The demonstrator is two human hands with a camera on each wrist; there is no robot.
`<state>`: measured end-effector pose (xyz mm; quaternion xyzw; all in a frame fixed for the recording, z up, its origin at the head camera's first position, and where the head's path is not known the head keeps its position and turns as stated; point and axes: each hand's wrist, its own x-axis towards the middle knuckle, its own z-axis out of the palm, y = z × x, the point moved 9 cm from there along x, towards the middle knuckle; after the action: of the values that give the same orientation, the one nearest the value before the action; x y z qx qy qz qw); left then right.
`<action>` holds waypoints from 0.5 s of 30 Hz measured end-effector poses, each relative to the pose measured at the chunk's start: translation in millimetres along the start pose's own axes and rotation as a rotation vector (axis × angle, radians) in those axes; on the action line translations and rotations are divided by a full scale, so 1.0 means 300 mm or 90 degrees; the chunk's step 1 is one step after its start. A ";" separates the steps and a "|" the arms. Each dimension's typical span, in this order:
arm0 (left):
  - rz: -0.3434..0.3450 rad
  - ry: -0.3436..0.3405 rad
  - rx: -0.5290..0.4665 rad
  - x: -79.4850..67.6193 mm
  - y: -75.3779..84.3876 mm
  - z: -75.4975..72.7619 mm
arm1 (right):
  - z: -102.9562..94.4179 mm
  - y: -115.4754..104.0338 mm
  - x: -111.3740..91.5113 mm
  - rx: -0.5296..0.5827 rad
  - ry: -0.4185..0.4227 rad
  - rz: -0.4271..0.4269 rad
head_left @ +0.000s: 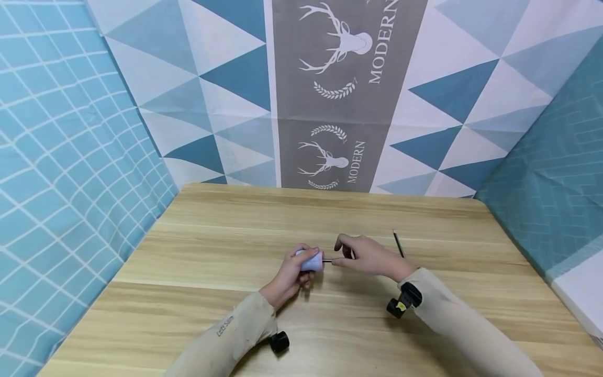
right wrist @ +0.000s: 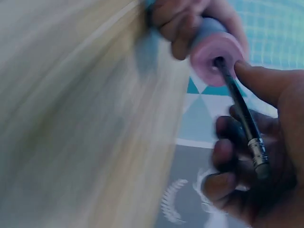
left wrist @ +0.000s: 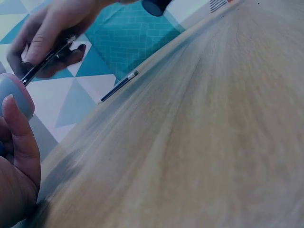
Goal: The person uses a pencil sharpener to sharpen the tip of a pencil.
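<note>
My left hand [head_left: 295, 272] grips a pencil sharpener [head_left: 310, 261] with a pale blue body and a pink end, its thumb along the top. A dark pencil [right wrist: 243, 110] stands with its point in the hole of the pink end. At its outer end are a silvery band and an eraser. Around this pencil my right hand [head_left: 367, 255] has its fingers loosely curled, the thumb close beside the shaft near the sharpener. Blur in the right wrist view hides how firmly the fingers touch it. Both hands are just above the table.
A second dark pencil [head_left: 398, 244] lies on the wooden table [head_left: 212, 235] beyond my right wrist. Patterned sheets [head_left: 235, 104] hang behind the table and along both sides. A white object [head_left: 581, 288] sits at the right edge.
</note>
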<state>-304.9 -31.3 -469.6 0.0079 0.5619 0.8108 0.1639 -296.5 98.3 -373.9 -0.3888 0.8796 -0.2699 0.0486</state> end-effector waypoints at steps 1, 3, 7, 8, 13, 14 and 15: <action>-0.002 0.001 -0.002 0.000 -0.001 0.000 | -0.010 -0.029 -0.008 -0.073 0.028 -0.048; -0.006 0.004 -0.005 0.001 -0.004 -0.002 | -0.010 -0.084 -0.027 -0.212 0.075 -0.151; -0.011 0.015 -0.011 0.004 -0.005 -0.011 | 0.025 -0.158 -0.067 -0.459 0.184 -0.337; -0.012 0.016 -0.012 0.005 -0.004 -0.012 | 0.039 -0.165 -0.074 -0.516 0.207 -0.373; -0.015 0.018 -0.004 0.007 -0.003 -0.015 | 0.089 -0.154 -0.080 -0.669 0.286 -0.463; -0.016 0.021 -0.003 0.007 -0.004 -0.016 | 0.094 -0.148 -0.077 -0.676 0.294 -0.470; -0.017 0.023 -0.002 0.007 -0.004 -0.017 | 0.097 -0.144 -0.074 -0.677 0.301 -0.472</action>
<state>-307.6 -34.9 -472.8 -0.0147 0.5636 0.8094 0.1645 -244.0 77.6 -379.1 -0.5655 0.6886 0.1215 -0.4374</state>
